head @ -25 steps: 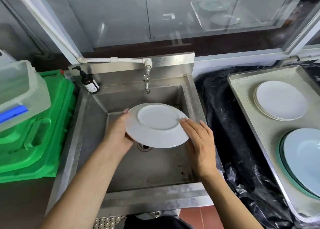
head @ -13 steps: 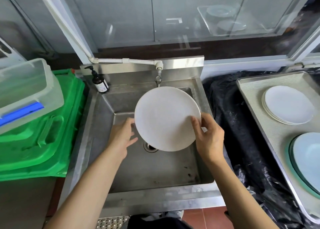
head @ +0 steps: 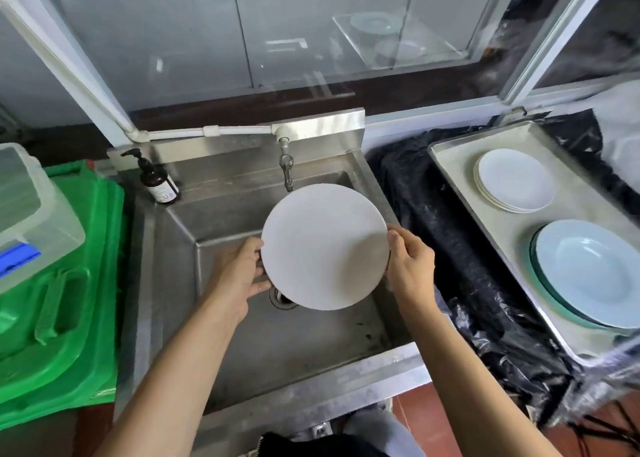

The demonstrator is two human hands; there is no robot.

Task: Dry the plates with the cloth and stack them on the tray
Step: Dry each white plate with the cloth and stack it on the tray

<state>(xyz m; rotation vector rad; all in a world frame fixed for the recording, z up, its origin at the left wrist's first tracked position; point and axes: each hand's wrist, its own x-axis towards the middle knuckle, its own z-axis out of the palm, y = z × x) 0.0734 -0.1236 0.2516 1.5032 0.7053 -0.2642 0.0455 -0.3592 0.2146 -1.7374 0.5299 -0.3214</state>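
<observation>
Plate, which a second earlier lay face-down in our grip, now stood turned up over the sink, left fingers curled behind one edge and right fingers clasping the other, so we judged it ready for drying, though no cloth showed.

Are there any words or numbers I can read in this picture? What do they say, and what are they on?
No text can be read.
The pump bottle by the sink has a white label with reddish print, too small and blurred to read.
Nothing else shows writing.
</observation>
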